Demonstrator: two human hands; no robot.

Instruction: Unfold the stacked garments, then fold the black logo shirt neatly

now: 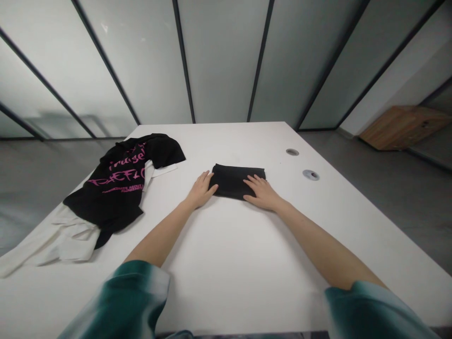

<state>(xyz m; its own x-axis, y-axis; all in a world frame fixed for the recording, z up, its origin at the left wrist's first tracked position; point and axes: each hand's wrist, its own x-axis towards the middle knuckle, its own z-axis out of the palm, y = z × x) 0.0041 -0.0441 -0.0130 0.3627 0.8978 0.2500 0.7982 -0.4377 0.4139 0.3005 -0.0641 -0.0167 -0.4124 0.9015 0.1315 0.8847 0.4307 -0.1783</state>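
Note:
A small folded black garment [236, 180] lies on the white table [226, 263] near its middle. My left hand [202, 189] rests flat at the garment's left end, fingers touching the cloth. On the right part of the garment lies my right hand [261, 192], palm down with fingers spread. Neither hand grips the cloth.
A black T-shirt with pink lettering [122, 183] lies spread at the table's left, on top of a white garment [60, 238]. Two round cable holes [310, 174] sit at the right of the table. A wooden cabinet [402, 126] stands on the floor far right.

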